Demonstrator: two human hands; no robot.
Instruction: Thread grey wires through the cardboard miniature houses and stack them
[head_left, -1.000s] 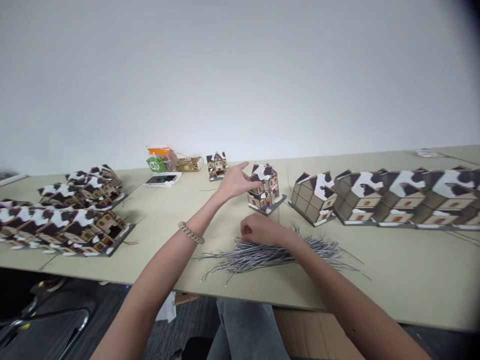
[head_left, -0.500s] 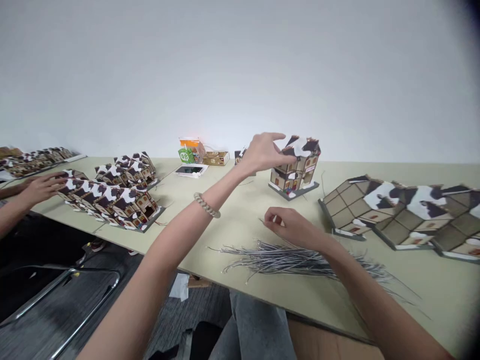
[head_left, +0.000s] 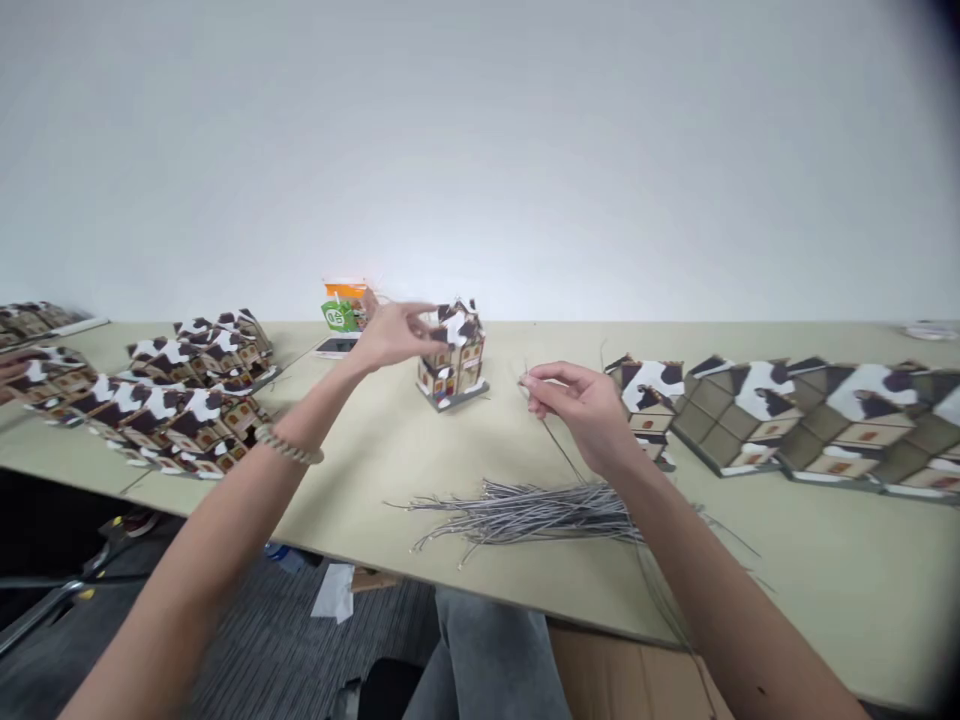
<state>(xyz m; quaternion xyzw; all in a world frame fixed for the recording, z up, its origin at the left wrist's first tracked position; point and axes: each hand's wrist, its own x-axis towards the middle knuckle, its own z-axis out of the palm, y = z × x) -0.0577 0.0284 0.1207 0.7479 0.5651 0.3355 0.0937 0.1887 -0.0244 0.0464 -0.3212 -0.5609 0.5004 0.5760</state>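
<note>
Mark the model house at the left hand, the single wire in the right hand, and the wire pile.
model house (head_left: pixel 452 365), head view, front wall below the roof.
single wire (head_left: pixel 559 448), head view, mid-length below the fingers.
wire pile (head_left: pixel 525 508), head view, middle of the bundle on the table.

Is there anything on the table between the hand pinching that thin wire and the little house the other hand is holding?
Nothing visible. Between the right hand, which pinches a wire, and the small house gripped by the left hand lies only bare table.
</note>
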